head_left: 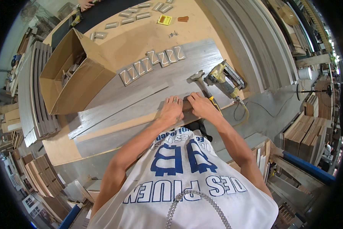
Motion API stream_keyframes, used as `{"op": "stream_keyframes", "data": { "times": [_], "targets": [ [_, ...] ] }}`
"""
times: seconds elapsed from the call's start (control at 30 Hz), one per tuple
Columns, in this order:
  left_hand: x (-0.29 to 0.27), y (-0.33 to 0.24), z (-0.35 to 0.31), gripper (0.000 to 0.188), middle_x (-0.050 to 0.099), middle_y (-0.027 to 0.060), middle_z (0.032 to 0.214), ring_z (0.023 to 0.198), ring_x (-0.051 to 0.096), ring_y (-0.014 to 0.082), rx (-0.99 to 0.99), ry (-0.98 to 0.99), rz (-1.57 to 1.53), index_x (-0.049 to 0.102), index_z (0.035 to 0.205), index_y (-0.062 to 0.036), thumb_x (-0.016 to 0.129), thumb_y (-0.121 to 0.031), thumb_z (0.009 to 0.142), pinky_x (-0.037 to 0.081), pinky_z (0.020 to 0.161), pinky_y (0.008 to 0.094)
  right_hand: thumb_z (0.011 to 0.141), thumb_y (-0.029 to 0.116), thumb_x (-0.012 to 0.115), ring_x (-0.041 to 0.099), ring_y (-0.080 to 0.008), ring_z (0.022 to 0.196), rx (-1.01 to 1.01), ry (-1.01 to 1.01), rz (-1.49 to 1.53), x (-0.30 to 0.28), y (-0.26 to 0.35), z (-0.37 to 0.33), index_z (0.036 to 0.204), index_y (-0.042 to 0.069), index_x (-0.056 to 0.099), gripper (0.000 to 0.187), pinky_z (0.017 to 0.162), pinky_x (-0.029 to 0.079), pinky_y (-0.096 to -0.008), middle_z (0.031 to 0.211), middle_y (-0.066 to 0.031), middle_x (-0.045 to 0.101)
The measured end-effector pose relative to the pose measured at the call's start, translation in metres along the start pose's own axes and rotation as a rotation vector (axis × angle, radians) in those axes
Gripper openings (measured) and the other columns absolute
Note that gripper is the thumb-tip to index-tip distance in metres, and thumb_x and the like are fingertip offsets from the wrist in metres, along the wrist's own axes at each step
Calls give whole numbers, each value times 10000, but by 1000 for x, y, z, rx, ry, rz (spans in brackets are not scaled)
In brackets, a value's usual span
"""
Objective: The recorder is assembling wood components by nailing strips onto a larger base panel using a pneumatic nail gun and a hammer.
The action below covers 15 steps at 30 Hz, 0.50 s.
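Observation:
My left hand (173, 108) and my right hand (200, 104) are close together at the near edge of a grey wood-look panel (141, 86). Their fingers curl over a short dark brown strip (187, 107) that shows between them; the rest of it is hidden. A pale wood strip (114, 128) runs along the panel's near side, left of my hands. Just beyond my right hand lies a hammer (200, 81) with a yellow and black handle, and past it a yellow nail gun (224, 79) on its side. Several small grey blocks (162, 58) with pale squiggles on top form a curved row.
An open cardboard box (99, 74) stands left on the table. Farther back are more grey blocks (127, 20), a yellow tray (164, 20) and small dark screws or nails (173, 34). Long grey boards (244, 42) are stacked right. Another person's hand (86, 4) shows at the far edge.

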<state>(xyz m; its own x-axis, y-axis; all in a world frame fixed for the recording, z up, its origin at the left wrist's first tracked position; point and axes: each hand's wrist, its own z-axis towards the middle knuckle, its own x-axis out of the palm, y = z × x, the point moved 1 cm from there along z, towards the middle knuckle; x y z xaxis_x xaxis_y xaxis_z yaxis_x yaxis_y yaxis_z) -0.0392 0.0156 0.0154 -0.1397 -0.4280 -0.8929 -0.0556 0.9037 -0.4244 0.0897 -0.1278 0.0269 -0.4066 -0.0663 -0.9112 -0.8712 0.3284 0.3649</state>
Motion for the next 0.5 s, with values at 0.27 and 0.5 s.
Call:
{"op": "stream_keyframes", "data": {
  "times": [0.27,0.5],
  "targets": [
    [9,6,-1,563,552,202,1182,1144,495,357,16,-81,-124,572,1169,66,729,-177,687,434,958,446,682,44,718,586,-343,1096,31,41,-22,3,1,7,1084,25,570,428,806,556,-412,1125,-150,543],
    [6,0,3,574,549,212,1212,1187,488,369,17,-103,-63,566,1172,68,762,-226,719,424,994,458,665,70,751,590,-347,1090,-72,9,-16,2,-1,5,1083,12,544,469,799,568,-414,1116,-173,533]
  ]
}}
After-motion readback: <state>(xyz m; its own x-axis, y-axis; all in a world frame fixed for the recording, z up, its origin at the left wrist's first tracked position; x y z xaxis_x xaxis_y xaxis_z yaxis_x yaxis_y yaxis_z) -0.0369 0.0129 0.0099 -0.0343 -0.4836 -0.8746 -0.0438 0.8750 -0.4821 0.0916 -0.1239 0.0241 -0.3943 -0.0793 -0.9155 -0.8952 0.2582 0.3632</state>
